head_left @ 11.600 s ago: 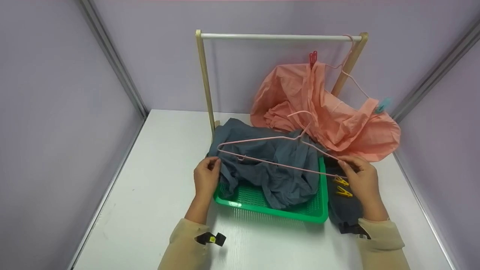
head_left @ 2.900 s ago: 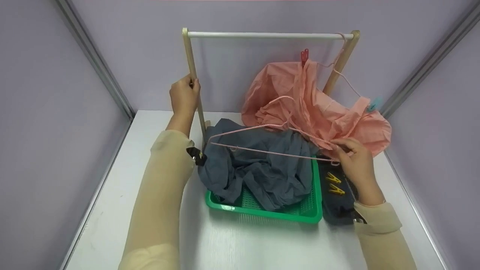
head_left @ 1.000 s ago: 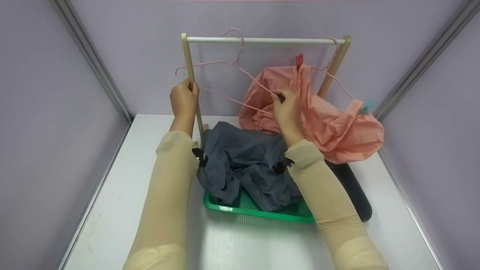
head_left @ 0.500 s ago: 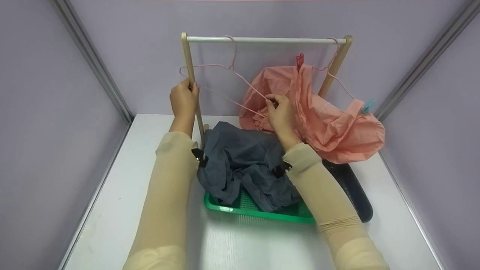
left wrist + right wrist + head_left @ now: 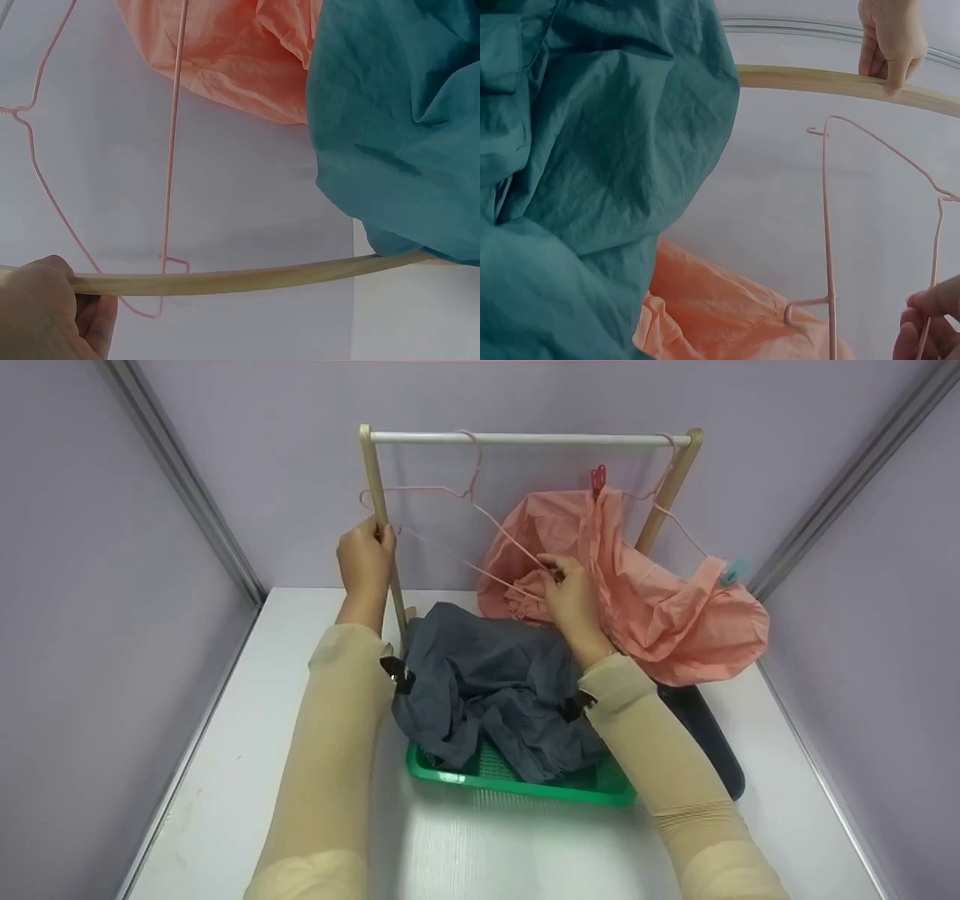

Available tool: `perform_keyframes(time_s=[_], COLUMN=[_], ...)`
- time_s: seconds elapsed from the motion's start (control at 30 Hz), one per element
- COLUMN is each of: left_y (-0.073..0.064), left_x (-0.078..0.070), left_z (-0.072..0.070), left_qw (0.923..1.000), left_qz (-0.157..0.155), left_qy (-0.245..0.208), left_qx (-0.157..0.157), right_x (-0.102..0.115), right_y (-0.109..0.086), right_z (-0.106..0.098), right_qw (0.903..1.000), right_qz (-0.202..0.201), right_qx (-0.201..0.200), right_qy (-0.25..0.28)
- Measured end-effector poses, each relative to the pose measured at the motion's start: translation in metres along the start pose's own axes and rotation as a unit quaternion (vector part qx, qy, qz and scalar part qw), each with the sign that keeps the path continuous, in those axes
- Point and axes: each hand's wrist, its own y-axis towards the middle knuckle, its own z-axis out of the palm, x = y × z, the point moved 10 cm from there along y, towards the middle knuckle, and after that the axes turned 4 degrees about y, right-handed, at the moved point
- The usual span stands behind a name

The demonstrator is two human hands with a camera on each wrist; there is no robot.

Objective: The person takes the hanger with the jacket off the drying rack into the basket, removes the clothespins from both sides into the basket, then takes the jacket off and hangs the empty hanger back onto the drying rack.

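Observation:
My left hand (image 5: pixel 365 561) grips the left wooden post (image 5: pixel 372 472) of a small clothes rack, with the fingers wrapped round it in the left wrist view. My right hand (image 5: pixel 574 596) pinches the right shoulder of a bare pink wire hanger (image 5: pixel 431 488). The hanger's hook lies over the white rod (image 5: pixel 555 438), left of its middle; its left end reaches behind the post. At the rod's right end, a salmon-coloured garment (image 5: pixel 690 622) hangs from another pink hanger (image 5: pixel 681 523), held by a red clothespin (image 5: pixel 598 480) and a light blue clothespin (image 5: pixel 735 573).
Below the hands, a crumpled grey-blue garment (image 5: pixel 487 660) fills a green plastic basket (image 5: pixel 517 791). To the basket's right, a dark case (image 5: pixel 705 742) is partly covered by the right sleeve. Pale panels (image 5: pixel 112 660) enclose the white table (image 5: pixel 285 697) at the back and sides.
The left hand went from beside the basket up to the post. The right hand carried the hanger from over the basket to the rod; its hook has come down onto the rod.

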Motion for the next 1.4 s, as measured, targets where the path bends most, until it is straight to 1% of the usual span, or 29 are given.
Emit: perform_keyframes(time_s=[0.17, 0.3, 0.47, 0.63, 0.73, 0.9, 1.1, 1.4], left_y=[0.0, 0.0, 0.001, 0.001, 0.0, -0.005, -0.011, -0.024], left_x=[0.005, 0.007, 0.004, 0.006, 0.009, 0.014, 0.02, 0.024], left_z=[-0.002, -0.001, 0.0, 0.004, 0.005, 0.008, 0.008, 0.005], left_qw=[0.9996, 0.9987, 0.9974, 0.9953, 0.9947, 0.995, 0.9951, 0.9957], left_qz=[-0.019, -0.033, -0.039, -0.05, -0.051, -0.046, -0.042, -0.019], left_qy=[-0.021, -0.033, -0.046, -0.062, -0.071, -0.08, -0.083, -0.087], left_qx=[0.009, 0.022, 0.039, 0.055, 0.053, 0.039, 0.033, 0.024], right_x=[-0.007, -0.012, -0.017, -0.02, -0.019, -0.021, -0.022, -0.029], right_y=[-0.005, -0.008, -0.012, -0.018, -0.021, -0.029, -0.038, -0.053], right_z=[-0.002, -0.008, -0.016, -0.022, -0.026, -0.035, -0.042, -0.051], right_qw=[0.9998, 0.9996, 0.9994, 0.9991, 0.999, 0.9986, 0.9979, 0.9977], right_qz=[0.0, -0.013, -0.028, -0.03, -0.034, -0.043, -0.056, -0.057], right_qx=[0.017, 0.019, 0.021, 0.027, 0.022, 0.007, 0.01, 0.023], right_qy=[-0.011, -0.014, 0.003, 0.016, 0.017, 0.029, 0.032, 0.03])
